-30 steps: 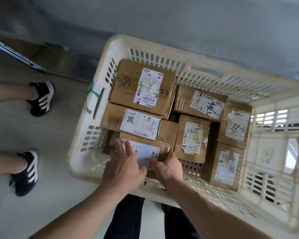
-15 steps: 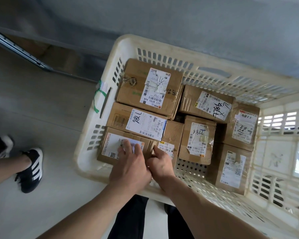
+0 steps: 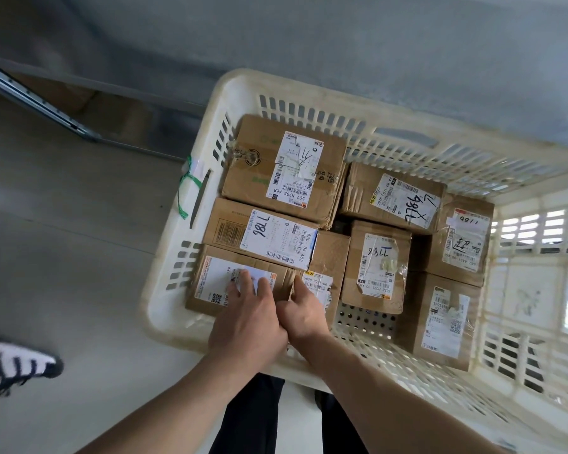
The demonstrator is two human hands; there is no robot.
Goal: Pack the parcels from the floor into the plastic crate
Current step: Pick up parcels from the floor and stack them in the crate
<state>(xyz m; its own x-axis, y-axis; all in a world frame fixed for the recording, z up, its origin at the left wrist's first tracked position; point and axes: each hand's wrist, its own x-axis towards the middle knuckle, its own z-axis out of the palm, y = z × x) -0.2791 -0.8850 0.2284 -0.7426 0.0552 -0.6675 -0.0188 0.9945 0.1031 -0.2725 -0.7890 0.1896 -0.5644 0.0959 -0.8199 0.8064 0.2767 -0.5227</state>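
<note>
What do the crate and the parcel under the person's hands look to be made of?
Crate: looks like moulded plastic, off-white and somewhat yellowed, judging by its slotted walls and perforated floor. Parcel: brown corrugated cardboard with a matte finish, creased at its end by the hands, carrying a white printed paper label; clear tape is likely but hard to confirm.

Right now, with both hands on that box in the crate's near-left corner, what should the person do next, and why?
Probably let go and lift both hands out. The left hand and right hand rest on the corner parcel, which already looks seated against the plastic crate wall beside the other boxes. Bare crate floor is still free for another parcel.
</note>
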